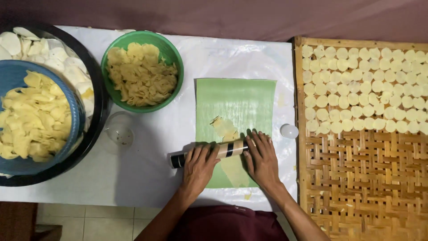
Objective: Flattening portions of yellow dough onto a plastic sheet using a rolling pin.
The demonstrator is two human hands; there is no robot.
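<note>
L hand (198, 166) + R hand (261, 157) flat, open on roller (209, 154) | dough (227, 147) under roller, betw hands, on mat (249, 100) | risk: uneven press → dough tears/sticks; mat could slide on bench (147, 169)

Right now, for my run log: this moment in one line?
left hand and right hand on roller | roller over dough on green sheet | hands flat

White-covered table (147, 178), pale tiled floor (98, 223), dark maroon backdrop (223, 13).
</note>
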